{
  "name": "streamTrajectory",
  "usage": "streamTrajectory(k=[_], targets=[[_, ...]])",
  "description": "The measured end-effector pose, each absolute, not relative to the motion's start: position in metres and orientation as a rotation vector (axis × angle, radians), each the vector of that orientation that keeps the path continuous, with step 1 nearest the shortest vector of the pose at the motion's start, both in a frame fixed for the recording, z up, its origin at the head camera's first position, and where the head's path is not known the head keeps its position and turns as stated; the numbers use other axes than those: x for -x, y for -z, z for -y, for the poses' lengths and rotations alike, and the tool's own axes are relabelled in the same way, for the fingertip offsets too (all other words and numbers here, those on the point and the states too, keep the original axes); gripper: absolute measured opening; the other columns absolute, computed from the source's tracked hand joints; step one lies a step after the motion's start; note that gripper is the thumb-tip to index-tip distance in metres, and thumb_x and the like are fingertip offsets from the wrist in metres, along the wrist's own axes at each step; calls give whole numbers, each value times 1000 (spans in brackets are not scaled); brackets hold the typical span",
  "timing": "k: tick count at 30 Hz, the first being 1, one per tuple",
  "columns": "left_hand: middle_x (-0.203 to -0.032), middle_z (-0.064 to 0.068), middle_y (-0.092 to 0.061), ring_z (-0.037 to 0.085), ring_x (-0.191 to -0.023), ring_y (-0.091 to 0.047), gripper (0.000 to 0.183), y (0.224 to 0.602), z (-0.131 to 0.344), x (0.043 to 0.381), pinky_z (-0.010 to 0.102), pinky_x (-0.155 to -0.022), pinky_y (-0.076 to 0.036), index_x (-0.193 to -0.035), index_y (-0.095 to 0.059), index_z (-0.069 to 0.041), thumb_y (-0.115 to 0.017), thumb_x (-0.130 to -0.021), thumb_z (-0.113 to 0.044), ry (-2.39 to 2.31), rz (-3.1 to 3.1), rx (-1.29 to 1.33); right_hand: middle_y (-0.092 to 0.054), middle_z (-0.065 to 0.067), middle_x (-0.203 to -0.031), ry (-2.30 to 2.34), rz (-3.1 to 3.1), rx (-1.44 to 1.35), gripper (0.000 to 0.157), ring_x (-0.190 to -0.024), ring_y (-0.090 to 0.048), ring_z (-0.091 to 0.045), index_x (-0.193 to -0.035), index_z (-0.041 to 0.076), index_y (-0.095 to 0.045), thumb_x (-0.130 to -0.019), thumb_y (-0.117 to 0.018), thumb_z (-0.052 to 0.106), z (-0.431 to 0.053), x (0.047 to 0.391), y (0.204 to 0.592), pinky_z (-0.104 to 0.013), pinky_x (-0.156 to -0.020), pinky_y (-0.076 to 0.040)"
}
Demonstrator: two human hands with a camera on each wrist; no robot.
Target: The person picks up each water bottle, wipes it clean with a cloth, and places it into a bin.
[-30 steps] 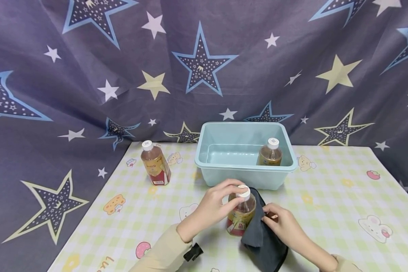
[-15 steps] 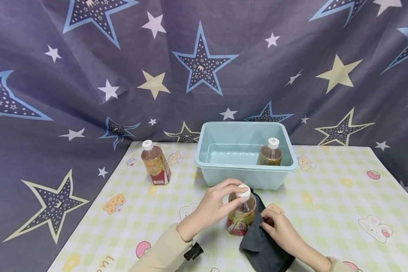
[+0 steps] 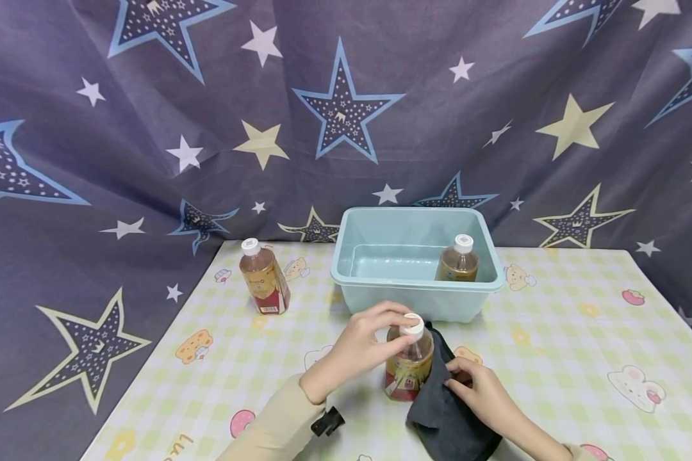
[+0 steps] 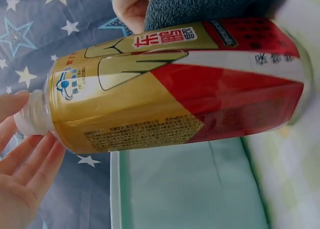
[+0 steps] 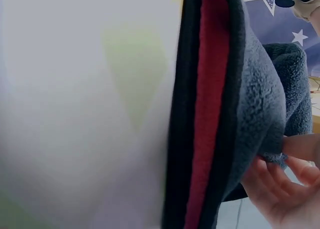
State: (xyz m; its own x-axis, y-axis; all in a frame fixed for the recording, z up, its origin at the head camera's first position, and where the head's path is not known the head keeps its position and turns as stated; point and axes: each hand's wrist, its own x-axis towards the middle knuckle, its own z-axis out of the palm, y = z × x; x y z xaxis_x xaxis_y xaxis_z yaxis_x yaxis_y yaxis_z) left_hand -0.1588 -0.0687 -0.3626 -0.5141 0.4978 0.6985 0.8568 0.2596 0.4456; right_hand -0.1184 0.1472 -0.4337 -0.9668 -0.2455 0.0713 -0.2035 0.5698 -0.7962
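Note:
A drink bottle [image 3: 406, 374] with a white cap and a gold and red label stands upright on the table. My left hand [image 3: 375, 336] grips it by the cap from the left; in the left wrist view the fingers are around the cap and neck of the bottle [image 4: 175, 89]. My right hand [image 3: 478, 387] pinches a dark grey cloth [image 3: 452, 419] against the bottle's right side. The cloth hangs down to the table. Its red underside shows along a black hem in the right wrist view, where the fleecy cloth [image 5: 260, 89] is bunched between thumb and fingers.
Behind the bottle stands a light blue bin [image 3: 415, 301], with a second bottle [image 3: 459, 264] upright in its right end. A third bottle [image 3: 265, 282] stands at the table's back left. A starry curtain [image 3: 346, 179] hangs behind the checked tablecloth [image 3: 576, 346].
My right hand has shifted slightly down along the bottle's side with the cloth, whose lower part now spreads further right. The left hand and the bottle have stayed nearly still.

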Motion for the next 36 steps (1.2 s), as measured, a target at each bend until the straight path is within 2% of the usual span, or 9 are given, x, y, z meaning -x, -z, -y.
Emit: streamTrajectory(k=[4,11,26,36], targets=[[-97,3,-61,7,-84,-58,18,356,71,162,13,-70,-47,-94,-67,-7,-68,-77,-10,1165,2095,1233,-59,-3,-83,1396,-2735,390,12,-69,-58,-7,-89,4,-61,-78,-63,0,-150,116,433,-20,-59,-48],[-93,6,-62,10,-78,-59,19,328,72,170,16,-70,-48,-91,-67,-5,-71,-72,-5,1184,1998,1259,-60,-3,-84,1399,-2737,405,14,-69,-58,-9,-92,3,-60,-78,-63,2,-152,115,432,-21,-58,-48],[-90,8,-61,10,-79,-56,18,260,65,190,20,-70,-49,-91,-66,0,-70,-74,-5,1255,1972,1364,-60,-4,-83,1424,-2750,467,12,-68,-58,-7,-89,3,-61,-78,-63,0,-153,116,433,-21,-58,-49],[-90,4,-62,6,-81,-55,18,224,61,205,21,-72,-49,-93,-67,-3,-69,-76,-9,1334,2129,1266,-60,-4,-83,1421,-2759,484,13,-67,-58,-6,-89,3,-61,-77,-64,0,-153,117,434,-21,-57,-49]])
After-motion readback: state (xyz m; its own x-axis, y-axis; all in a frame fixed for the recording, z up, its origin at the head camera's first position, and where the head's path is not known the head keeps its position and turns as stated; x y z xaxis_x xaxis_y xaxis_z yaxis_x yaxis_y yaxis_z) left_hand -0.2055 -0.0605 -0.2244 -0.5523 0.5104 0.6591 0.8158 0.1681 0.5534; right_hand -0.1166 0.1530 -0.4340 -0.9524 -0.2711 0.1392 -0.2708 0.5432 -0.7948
